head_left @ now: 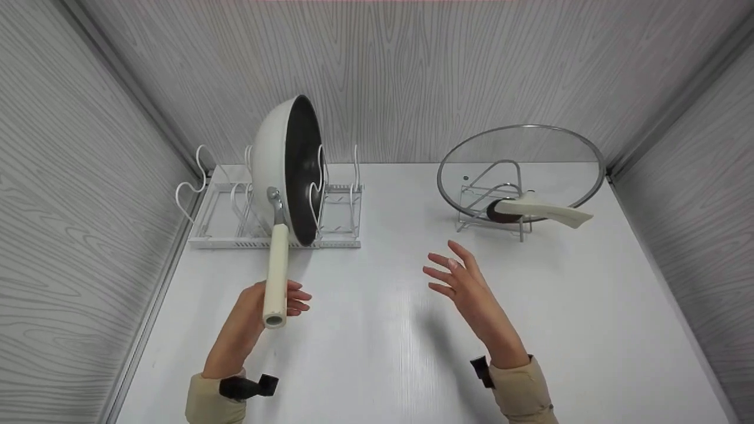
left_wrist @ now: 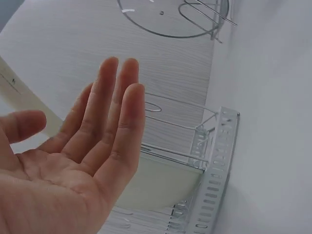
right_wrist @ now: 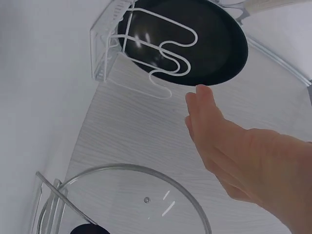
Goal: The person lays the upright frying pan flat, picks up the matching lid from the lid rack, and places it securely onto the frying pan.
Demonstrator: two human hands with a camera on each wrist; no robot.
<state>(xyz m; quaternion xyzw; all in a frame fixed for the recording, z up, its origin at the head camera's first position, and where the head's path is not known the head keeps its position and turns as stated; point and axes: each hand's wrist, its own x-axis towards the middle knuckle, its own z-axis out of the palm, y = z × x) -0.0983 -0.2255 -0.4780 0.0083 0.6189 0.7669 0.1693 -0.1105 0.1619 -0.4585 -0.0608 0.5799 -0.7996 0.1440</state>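
Note:
A frying pan [head_left: 273, 150], white outside and dark inside, stands on its edge in a white wire rack [head_left: 339, 244], its cream handle [head_left: 278, 265] reaching toward me. Under that handle in the head view is my left hand [head_left: 244, 318], partly covered by it. The left wrist view shows this hand [left_wrist: 97, 141] with palm up, fingers extended and nothing held. My right hand [head_left: 474, 294] hovers with loosely extended fingers, nothing in its grasp, nearest to a glass lid [head_left: 521, 126]. The lid, with its cream handle [head_left: 542, 210], leans upright in a small wire stand [head_left: 521, 232].
A white tabletop [head_left: 377, 353] spreads under both hands. Grey wood-grain panels [head_left: 389, 76] enclose it at the back, left and right. Curved wire dividers [head_left: 191, 185] rise from the rack's left end.

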